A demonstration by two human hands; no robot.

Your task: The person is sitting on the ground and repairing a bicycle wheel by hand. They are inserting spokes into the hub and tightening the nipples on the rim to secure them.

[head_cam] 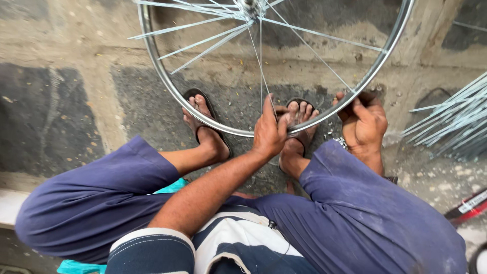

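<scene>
A silver bicycle wheel rim (167, 81) stands upright on the concrete in front of me, thin spokes (314, 34) running up to the hub (249, 6) at the top edge. My left hand (269, 133) reaches across to the rim's lowest part, its fingers pinched around one spoke where it meets the rim. My right hand (363, 124) grips the rim's lower right, thumb over the metal. Both my sandalled feet, the left foot (205, 127) and the right foot (299, 129), rest just behind the rim.
A bundle of loose silver spokes (454, 122) lies on the ground at the right. A red and black object (467, 205) pokes in at the lower right. Small metal bits (339, 141) lie near my right knee. A turquoise cloth (172, 186) shows under my left leg.
</scene>
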